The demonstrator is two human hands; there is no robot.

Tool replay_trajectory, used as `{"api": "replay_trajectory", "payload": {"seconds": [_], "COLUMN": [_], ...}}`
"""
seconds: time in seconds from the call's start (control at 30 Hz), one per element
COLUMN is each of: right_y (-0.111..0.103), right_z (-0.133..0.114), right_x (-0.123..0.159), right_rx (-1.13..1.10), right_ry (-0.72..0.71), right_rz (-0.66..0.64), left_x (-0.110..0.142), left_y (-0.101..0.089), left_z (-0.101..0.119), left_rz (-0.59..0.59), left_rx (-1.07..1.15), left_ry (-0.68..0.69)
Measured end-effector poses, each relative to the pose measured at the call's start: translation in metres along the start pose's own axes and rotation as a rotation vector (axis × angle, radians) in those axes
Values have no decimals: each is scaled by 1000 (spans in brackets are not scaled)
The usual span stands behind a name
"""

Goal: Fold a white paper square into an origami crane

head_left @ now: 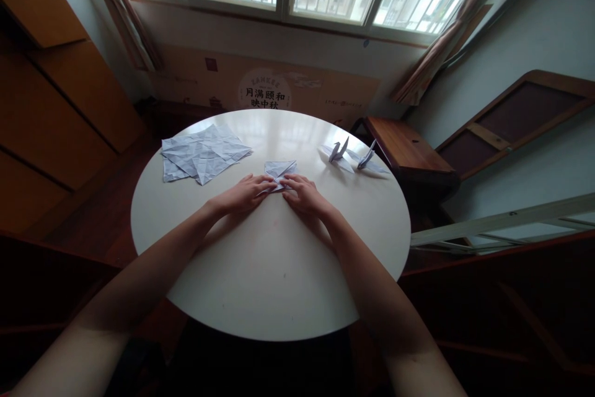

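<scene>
A partly folded piece of pale paper [277, 170] lies on the round white table [274, 273], just beyond the middle. My left hand [244, 194] rests on its near left edge, fingers together and pressing down. My right hand [304, 194] presses the near right edge the same way, fingertips almost meeting the left ones. The near part of the paper is hidden under both hands.
A loose pile of creased paper sheets [202, 158] lies at the table's left. Two folded paper cranes [338, 155] [369, 160] stand at the right rim. A dark wooden chair [409, 152] sits beyond the right edge, windows behind.
</scene>
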State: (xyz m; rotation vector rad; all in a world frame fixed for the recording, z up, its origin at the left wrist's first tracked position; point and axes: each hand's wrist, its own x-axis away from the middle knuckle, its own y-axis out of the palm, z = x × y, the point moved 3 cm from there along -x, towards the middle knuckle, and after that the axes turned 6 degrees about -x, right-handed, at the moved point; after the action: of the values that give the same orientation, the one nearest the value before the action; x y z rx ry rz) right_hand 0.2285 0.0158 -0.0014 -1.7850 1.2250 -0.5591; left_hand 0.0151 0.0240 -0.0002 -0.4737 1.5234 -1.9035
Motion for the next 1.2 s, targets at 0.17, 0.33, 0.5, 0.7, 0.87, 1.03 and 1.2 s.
{"api": "replay_trajectory", "payload": {"seconds": [0.17,0.33,0.5,0.7,0.87,1.03,1.2], "right_y": [2,0,-7,-8,-8,-7,-5], "right_z": [3,5,4,6,8,9,9], "right_x": [-2,-4,-3,-3,-4,-4,-5], "right_rx": [-23,-65,-56,-68,-98,-104,-109], "right_ry": [-23,-46,-29,-33,-56,-48,-67], "right_rz": [40,144,242,214,243,273,252], "left_x": [0,0,1,1,2,1,0], "left_y": [-2,-3,-6,-12,-16,-13,-12], "left_z": [1,2,4,6,6,4,1], "left_rz": [-2,-16,-32,54,108,151,157], "left_rx": [-3,35,33,11,-55,-59,-56], "left_ry": [-14,-31,-56,-41,-76,-55,-63]}}
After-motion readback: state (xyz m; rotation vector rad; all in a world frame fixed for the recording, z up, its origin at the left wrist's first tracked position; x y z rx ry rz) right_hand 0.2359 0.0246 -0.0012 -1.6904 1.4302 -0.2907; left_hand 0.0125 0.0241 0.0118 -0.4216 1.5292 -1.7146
